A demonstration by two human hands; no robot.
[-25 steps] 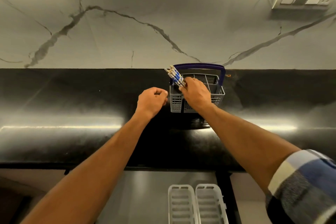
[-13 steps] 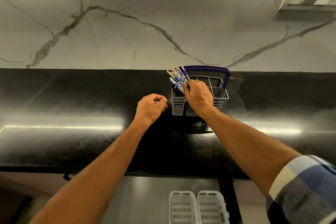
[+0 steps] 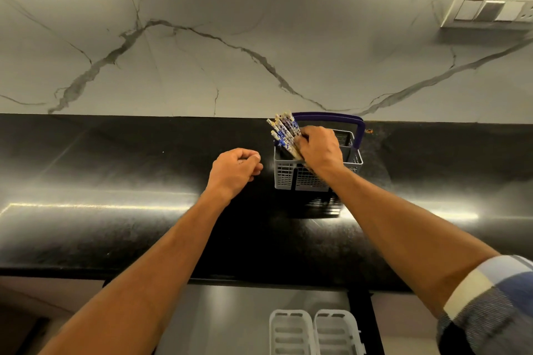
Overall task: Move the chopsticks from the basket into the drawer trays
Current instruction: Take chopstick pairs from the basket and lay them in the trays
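A grey slotted basket [image 3: 285, 174] with a dark blue handle stands on the black counter near the wall. A bundle of several blue-and-white patterned chopsticks [image 3: 284, 131] sticks up out of its left part, leaning left. My right hand [image 3: 320, 150] grips the bundle over the basket. My left hand [image 3: 235, 171] hovers just left of the basket, fingers curled and holding nothing. Two white slotted drawer trays [image 3: 314, 331] lie side by side in the open drawer at the bottom edge.
The black counter [image 3: 115, 225] runs across the view, with a marble wall behind it. A switch panel [image 3: 490, 8] is mounted on the wall at upper right. The counter's front edge overhangs the open drawer [image 3: 230, 320].
My right hand has lifted the chopstick bundle higher out of the basket and closed more tightly round it. The left hand has stayed beside the basket.
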